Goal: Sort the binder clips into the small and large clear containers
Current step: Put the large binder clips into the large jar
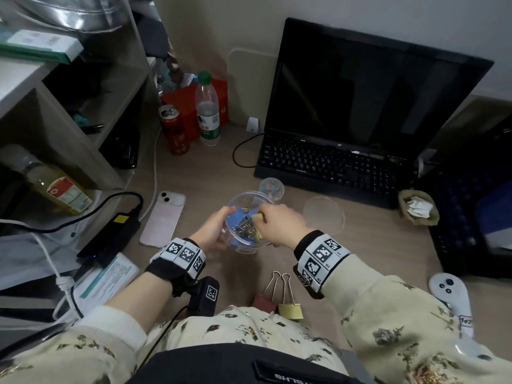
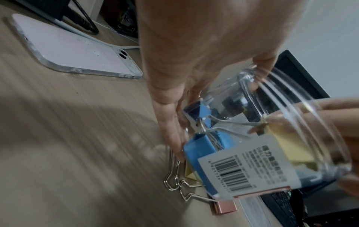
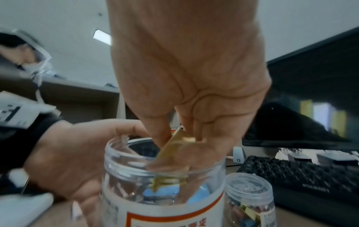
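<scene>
The left hand [image 1: 212,231] wraps its curled fingers round the side of the large jar [image 1: 245,239], which is tilted and held just above the desk [image 1: 210,176]. The right hand [image 1: 279,223] pinches one yellow clip [image 1: 257,216] between thumb and fingers at the jar's open mouth, the clip partly inside the rim. In the jar lie at least two blue clips [image 2: 198,147] and one more yellow one, their wire handles tangled; an exact count cannot be made through the plastic and the label. One small jar [image 1: 271,187] stands just behind the large one, near the keyboard [image 1: 332,164], with several small coloured clips inside, too small to count. One clear lid [image 1: 324,214] lies flat on the desk to the right of the hands. Two large clips lie side by side near the desk's front edge: one dark red clip [image 1: 264,302] and one pale yellow clip [image 1: 291,310], handles pointing away from the person. One pink phone [image 1: 163,218] lies face down to the left. One can [image 1: 174,128] and one bottle [image 1: 207,109] stand at the back.
</scene>
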